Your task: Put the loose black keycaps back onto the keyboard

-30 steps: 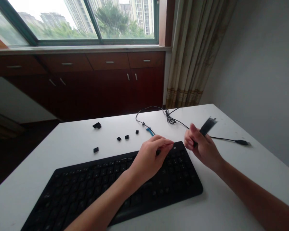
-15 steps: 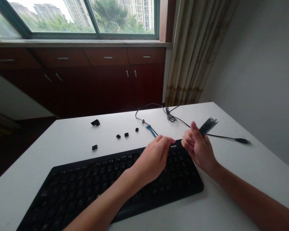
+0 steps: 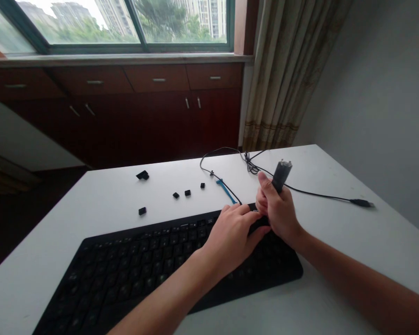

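I'm working at a white table (image 3: pixel 321 163) with both hands near the upper right of the frame. My left hand (image 3: pixel 232 244) is resting on the top right part of the black keyboard (image 3: pixel 132 274), with the fingers (image 3: pixel 244 218) bent and pressing down onto the keys. I can't tell if they're gripping anything, because the hand is covering that spot. My right hand (image 3: pixel 279 209) is right beside the left and touching it, and it's held up just over the keyboard's top edge. Its fingers (image 3: pixel 263 184) are closed around a long dark bar (image 3: pixel 281 176), which is standing nearly upright with its top end sticking out above my fist. It's blurred, so I can't tell exactly what it is.

Five small black keycaps are lying on the table at upper left of the keyboard: the biggest (image 3: pixel 143 175), one lower down (image 3: pixel 142 211), and three in a row (image 3: pixel 187 192). A blue plastic piece (image 3: pixel 226 190) is lying just above the keyboard, near my left hand. A black cable (image 3: pixel 300 186) is looping across the back of the table and running right to a USB plug (image 3: pixel 361 203).
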`<state>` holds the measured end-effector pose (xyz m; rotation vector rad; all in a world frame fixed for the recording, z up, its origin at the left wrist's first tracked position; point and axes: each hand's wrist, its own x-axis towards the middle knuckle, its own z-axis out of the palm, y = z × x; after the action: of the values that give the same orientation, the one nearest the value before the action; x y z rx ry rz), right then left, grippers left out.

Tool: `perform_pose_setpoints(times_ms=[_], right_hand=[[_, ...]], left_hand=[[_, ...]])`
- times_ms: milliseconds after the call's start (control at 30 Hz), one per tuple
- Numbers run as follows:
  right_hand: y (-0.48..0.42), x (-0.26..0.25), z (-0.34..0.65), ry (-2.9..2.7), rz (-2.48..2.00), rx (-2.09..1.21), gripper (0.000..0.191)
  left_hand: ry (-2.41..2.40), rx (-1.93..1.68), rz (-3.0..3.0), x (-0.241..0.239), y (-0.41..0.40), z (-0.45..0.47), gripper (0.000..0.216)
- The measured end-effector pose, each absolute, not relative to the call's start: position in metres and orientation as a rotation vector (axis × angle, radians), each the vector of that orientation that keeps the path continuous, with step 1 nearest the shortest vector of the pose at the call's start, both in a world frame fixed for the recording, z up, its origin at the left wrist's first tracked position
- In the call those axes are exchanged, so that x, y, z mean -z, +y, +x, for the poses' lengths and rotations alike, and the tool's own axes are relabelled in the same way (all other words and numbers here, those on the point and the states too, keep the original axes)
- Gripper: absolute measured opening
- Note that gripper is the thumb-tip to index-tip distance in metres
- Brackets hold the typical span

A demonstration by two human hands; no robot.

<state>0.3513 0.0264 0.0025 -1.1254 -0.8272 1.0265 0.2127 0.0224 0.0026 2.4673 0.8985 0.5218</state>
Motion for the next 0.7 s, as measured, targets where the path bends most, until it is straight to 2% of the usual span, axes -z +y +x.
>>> perform_pose_setpoints(times_ms=[300, 700], right_hand=[[0.0183, -0.0081, 0.3538, -0.673, -0.788, -1.096, 0.055], [0.018, -0.0114, 0.3571, -0.677, -0.768, -1.095, 0.055]], left_hand=[[0.934, -0.545, 2.452, -0.0036, 0.0222, 0.2145, 0.021], [0.952, -0.598, 2.422, -0.0017, 0.0232, 0.2144, 0.022]])
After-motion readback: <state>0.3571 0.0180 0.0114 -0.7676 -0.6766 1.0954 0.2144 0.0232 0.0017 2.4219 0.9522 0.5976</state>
